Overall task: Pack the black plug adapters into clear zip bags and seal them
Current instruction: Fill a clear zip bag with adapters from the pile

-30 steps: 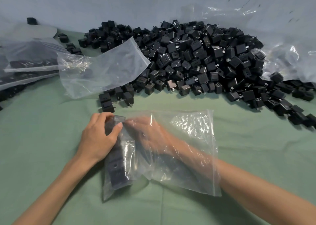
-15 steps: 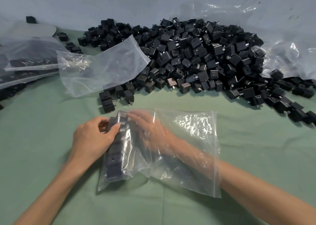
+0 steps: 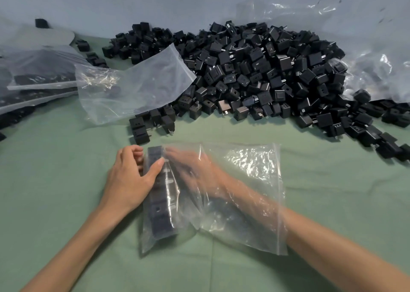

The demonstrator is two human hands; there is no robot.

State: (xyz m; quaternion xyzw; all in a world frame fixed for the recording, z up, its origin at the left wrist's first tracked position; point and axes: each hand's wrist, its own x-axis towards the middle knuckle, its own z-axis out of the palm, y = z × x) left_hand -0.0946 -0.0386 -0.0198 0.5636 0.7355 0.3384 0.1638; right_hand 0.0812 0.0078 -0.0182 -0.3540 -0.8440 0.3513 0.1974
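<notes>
Clamping one bagged adapter row [image 3: 158, 212], left hand [image 3: 129, 181] grips; grip of right hand [image 3: 195, 169] unclear

On the surface [image 3: 55, 181]: pile of adapters [image 3: 255, 74] at 12 o'clock, empty bag [image 3: 133, 87] at 10 leaning on it, full bags [image 3: 40, 79] at 9. Near bag [image 3: 250, 181] at 6, row of adapters [image 3: 158, 203] in its left end, right hand [image 3: 190, 172] inside, left hand [image 3: 131, 178] outside on that end.

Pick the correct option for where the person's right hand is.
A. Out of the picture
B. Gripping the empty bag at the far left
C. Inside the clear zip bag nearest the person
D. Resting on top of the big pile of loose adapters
C: the right hand shows through the film of the clear zip bag, with its forearm entering at the bag's right edge and its fingers reaching the row of adapters inside.
</notes>
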